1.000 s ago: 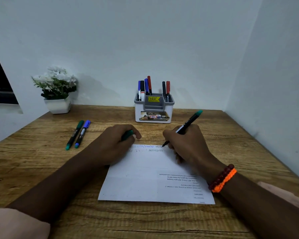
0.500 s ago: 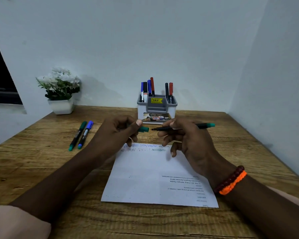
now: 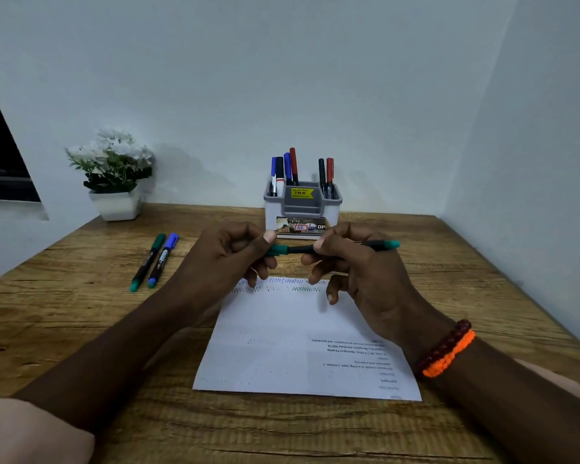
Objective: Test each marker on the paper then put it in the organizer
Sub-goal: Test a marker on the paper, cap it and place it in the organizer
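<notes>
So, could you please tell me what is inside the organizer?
The organizer holds upright markers: blue, black and red ones on its left side, a black and a red on its right. Their lower ends are hidden by its walls, and the hands cover its base.

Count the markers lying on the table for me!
2. A green marker and a blue marker lie side by side on the table, left of the paper. None looks hidden.

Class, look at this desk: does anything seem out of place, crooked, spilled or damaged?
Nothing is spilled or broken. The paper lies slightly crooked, its printed text upside down to the person, and two markers lie loose on the table, outside the organizer.
</notes>
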